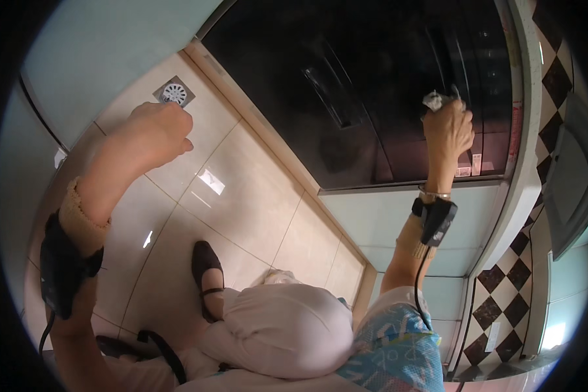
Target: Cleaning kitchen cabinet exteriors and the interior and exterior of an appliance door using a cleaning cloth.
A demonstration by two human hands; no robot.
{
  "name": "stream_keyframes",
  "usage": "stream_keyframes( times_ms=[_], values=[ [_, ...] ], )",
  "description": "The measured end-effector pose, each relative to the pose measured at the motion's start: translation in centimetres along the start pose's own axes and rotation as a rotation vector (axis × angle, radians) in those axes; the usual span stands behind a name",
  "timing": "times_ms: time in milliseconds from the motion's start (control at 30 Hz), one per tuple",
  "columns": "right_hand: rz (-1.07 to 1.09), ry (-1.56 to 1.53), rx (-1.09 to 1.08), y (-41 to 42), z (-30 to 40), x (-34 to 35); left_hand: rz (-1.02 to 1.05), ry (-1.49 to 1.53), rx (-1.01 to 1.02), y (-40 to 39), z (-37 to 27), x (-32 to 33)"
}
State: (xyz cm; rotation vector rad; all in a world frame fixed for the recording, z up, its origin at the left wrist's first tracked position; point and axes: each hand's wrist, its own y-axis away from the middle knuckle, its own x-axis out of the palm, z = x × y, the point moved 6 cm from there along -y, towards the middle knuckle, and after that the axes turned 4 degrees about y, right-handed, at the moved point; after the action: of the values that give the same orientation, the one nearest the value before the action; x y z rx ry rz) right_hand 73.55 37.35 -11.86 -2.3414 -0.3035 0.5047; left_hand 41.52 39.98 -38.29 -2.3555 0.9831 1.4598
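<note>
My right hand (449, 126) is closed on a crumpled whitish cloth or tissue (436, 100), held against the glossy black front of a built-in kitchen appliance (397, 88). Part of the wad sticks out past the fingers. A long recessed handle (328, 98) lies in the same black front, left of that hand. Over the tiled floor, just below a round floor drain (174, 93), hangs my left hand (161, 130) with its fingers curled; its palm is hidden, and nothing shows in it.
Pale cabinet panels (411, 215) flank the appliance, with a light counter edge (526, 196) at the right. Beyond are checkered wall tiles (504, 294) and a grey range hood or panel (571, 181). My knee and a dark shoe (208, 269) are below.
</note>
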Motion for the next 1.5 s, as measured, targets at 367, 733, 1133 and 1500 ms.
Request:
stream_keyframes(
  times_ms=[367, 733, 1133, 1500],
  values=[
    [-0.187, -0.181, -0.079, 4.5, -1.4, -1.3, -0.002, -0.018, 0.042, -0.3, 0.5, 2.6],
    [-0.002, 0.054, 0.03, -0.4, 1.7, -0.3, -0.193, -0.01, 0.116, 0.4, -0.1, 1.1],
    [-0.041, -0.305, 0.066, 0.0, 2.2, -2.5, -0.024, -0.001, 0.009, -0.5, 3.1, 2.7],
    [-0.059, -0.357, 0.003, -5.8, 7.7, -3.0, 0.035, 0.012, 0.049, -1.3, 1.3, 3.5]
  ],
)
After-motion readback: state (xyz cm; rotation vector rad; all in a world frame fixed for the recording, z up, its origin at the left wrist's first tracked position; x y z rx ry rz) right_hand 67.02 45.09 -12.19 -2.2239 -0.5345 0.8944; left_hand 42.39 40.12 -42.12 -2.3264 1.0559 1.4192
